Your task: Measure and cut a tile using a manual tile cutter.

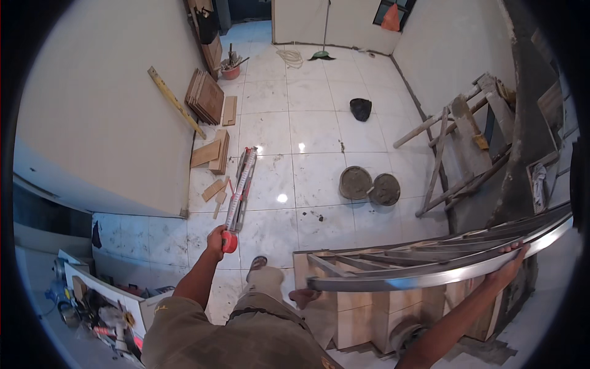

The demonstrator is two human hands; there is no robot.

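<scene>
My left hand is closed at a red tape measure. A pale strip with tick marks runs away from it along the floor. Beside and under that strip lies a long metal frame with red parts, whose kind I cannot make out. My right arm reaches out to the right, and my right hand is wrapped round a shiny metal handrail. Slanted dark bars run from the rail toward the stair edge. The steps lie below the rail.
Two buckets of grey mix and a black bag stand on the tiles. Wood-coloured boards and a yellow level lean at the left wall. Wooden trestles stand right. Tools crowd a box at lower left.
</scene>
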